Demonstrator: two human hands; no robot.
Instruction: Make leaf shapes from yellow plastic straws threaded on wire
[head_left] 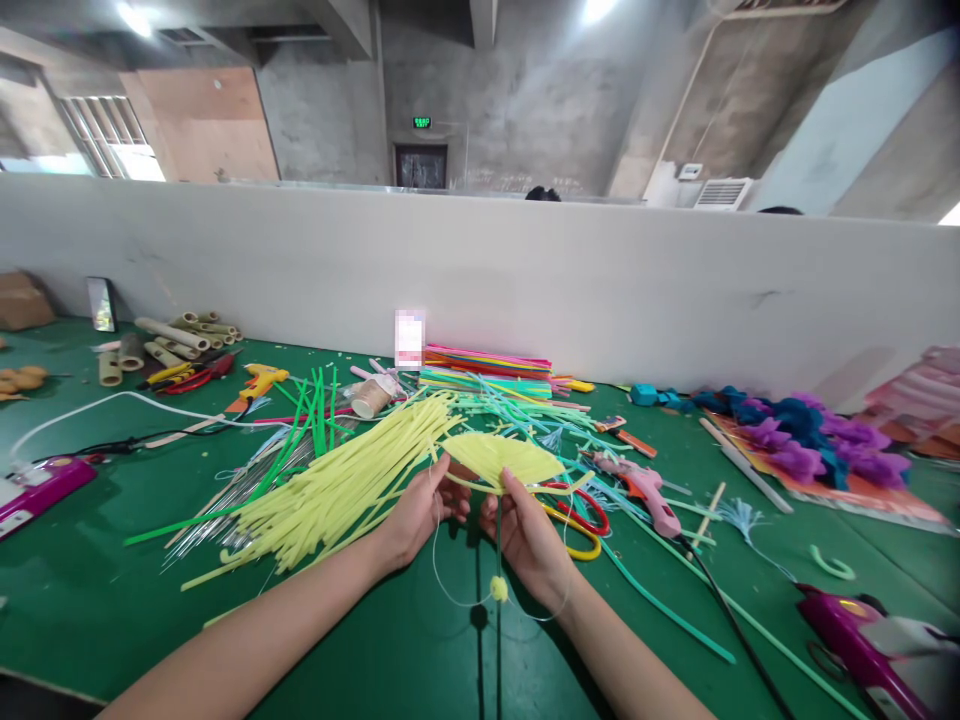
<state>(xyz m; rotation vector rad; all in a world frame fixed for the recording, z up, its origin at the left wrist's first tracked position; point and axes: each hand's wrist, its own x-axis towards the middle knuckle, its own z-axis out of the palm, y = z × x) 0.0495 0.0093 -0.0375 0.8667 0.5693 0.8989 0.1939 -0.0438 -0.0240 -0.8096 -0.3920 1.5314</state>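
My left hand point(420, 515) and my right hand point(529, 535) meet at the middle of the green table point(90, 600), fingers pinched on a fan of short yellow strips point(502, 457). A thin wire stem with a small yellow ball point(499, 588) hangs down from the fan between my wrists. A fine thread loops below my hands. A big heap of long yellow strips point(337, 485) lies just left of my left hand.
Green strips point(315, 415), a paper cup point(371, 397), stacked coloured strips point(487, 372), red and yellow scissors point(581, 520), a pink glue gun point(645, 490), purple and blue paper flowers point(795, 440), a magenta glue gun point(862, 630), bamboo tubes point(176, 340). A white partition wall point(600, 280) closes the back.
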